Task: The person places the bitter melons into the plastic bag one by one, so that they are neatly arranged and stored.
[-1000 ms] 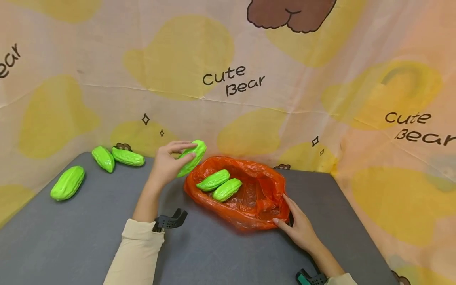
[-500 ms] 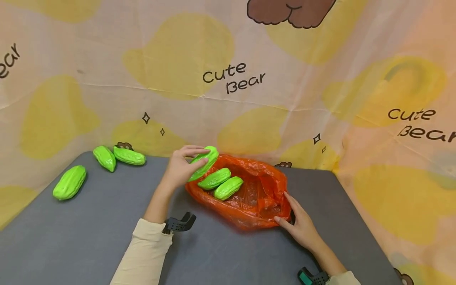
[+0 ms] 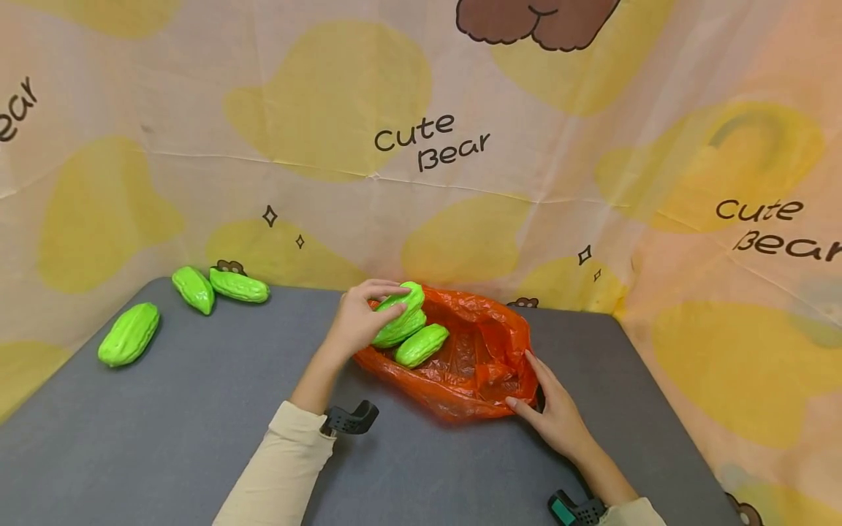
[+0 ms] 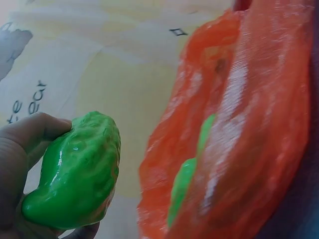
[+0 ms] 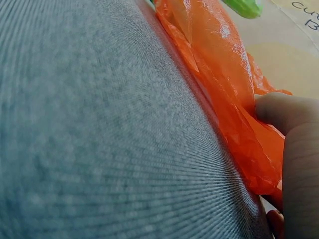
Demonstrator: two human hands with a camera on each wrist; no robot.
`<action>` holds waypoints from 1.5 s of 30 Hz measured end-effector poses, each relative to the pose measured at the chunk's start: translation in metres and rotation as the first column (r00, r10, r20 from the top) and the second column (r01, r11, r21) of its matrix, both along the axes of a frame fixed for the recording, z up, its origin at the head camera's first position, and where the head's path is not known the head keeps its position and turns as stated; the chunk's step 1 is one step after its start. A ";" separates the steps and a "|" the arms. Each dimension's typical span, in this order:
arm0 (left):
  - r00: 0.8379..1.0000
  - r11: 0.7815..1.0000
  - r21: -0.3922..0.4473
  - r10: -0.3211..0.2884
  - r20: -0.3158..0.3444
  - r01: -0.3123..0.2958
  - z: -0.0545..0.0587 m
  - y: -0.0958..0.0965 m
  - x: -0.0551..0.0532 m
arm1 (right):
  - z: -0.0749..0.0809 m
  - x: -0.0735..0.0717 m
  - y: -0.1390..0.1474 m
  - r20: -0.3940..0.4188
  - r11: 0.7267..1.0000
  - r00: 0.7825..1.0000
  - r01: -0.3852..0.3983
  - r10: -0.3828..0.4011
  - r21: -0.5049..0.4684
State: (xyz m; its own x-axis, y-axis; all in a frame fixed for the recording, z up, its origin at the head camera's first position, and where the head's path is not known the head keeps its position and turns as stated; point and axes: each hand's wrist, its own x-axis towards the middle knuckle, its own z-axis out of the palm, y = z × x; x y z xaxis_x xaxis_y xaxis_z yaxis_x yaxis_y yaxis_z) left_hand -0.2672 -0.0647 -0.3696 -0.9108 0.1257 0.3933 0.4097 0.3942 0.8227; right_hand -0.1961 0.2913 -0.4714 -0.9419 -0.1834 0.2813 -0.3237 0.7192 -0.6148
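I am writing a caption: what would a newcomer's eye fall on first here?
Probably the shiny red-orange bag, open on the grey table, with the right hand at its right end. Next, the bright green gourd that the left hand holds near the bag's left rim. Three similar gourds lie farther left on the table.

On the patterned backdrop cloth (image 3: 316, 80), "Cute Bear" stands in black handwritten-style letters, one word above the other: a central inscription (image 3: 432, 142) at the upper middle of the head view, and a right-hand inscription (image 3: 776, 228) running to the right edge. A left-edge fragment (image 3: 18, 109) reads "ear". In the left wrist view, a tilted fragment (image 4: 27, 103) at middle left shows "te" and "ear"; the right wrist view's upper-right corner shows a cropped inscription (image 5: 308, 15), "Cu" over "B".
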 end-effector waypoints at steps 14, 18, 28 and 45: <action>0.998 0.998 0.005 -0.065 0.014 0.065 -0.023 0.035 0.002 | 0.000 -0.001 0.001 -0.027 1.000 0.999 -0.031 0.031 -0.005; 0.998 0.999 0.003 -0.049 0.028 0.049 -0.025 0.044 0.005 | 0.002 -0.002 0.000 -0.025 0.999 0.999 -0.036 0.036 -0.003; 0.999 0.998 0.051 -0.028 0.043 0.026 -0.028 0.050 0.006 | 0.001 -0.001 0.000 -0.027 0.999 0.999 -0.037 0.037 0.008; 0.995 0.991 -0.098 -0.097 0.002 0.096 -0.037 0.062 0.009 | -0.001 0.000 0.000 -0.013 0.999 0.999 -0.030 0.030 0.016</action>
